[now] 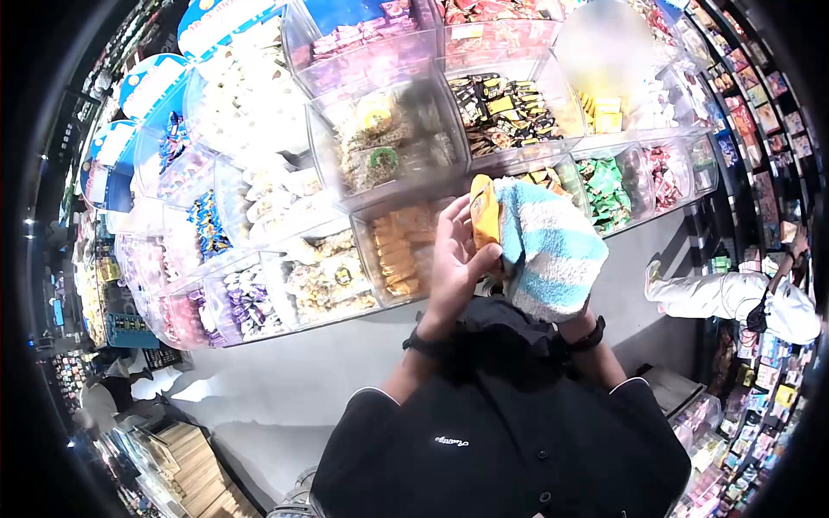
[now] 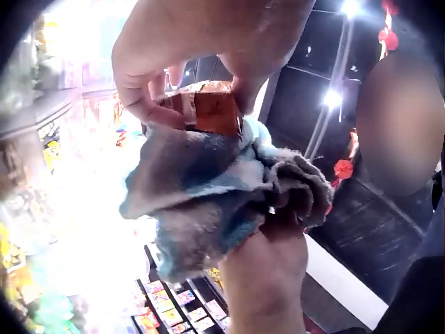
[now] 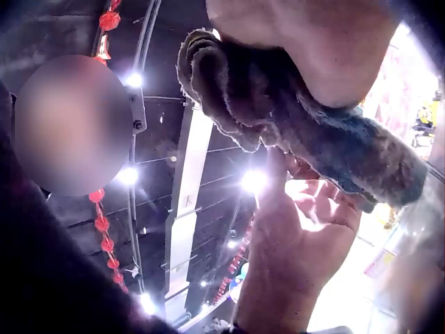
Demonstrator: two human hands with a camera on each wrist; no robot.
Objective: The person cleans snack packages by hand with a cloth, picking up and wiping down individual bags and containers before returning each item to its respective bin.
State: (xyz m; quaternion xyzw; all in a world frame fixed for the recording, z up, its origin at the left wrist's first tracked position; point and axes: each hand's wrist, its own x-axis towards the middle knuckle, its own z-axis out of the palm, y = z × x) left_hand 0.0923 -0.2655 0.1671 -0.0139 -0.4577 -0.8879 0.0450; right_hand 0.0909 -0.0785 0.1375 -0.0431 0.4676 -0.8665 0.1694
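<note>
My left hand (image 1: 456, 263) pinches a small orange packet (image 1: 487, 212) between thumb and fingers. In the left wrist view the packet (image 2: 217, 111) shows shiny brown-orange sides and sits against the cloth. A fluffy blue-and-white striped towel (image 1: 553, 246) hangs over my right hand (image 3: 327, 49), hiding most of its fingers. Bunched folds of this towel (image 3: 278, 104) lie under the right palm, right beside the left hand. Both hands are close together in front of the chest, above the near edge of the candy bins.
Clear plastic bins (image 1: 389, 186) of wrapped sweets rise in tiers ahead. Orange packets (image 1: 397, 255) fill one front bin, green ones (image 1: 604, 186) another. A person in white trousers (image 1: 708, 293) stands in the aisle at right. Wooden crates (image 1: 203, 470) stand at lower left.
</note>
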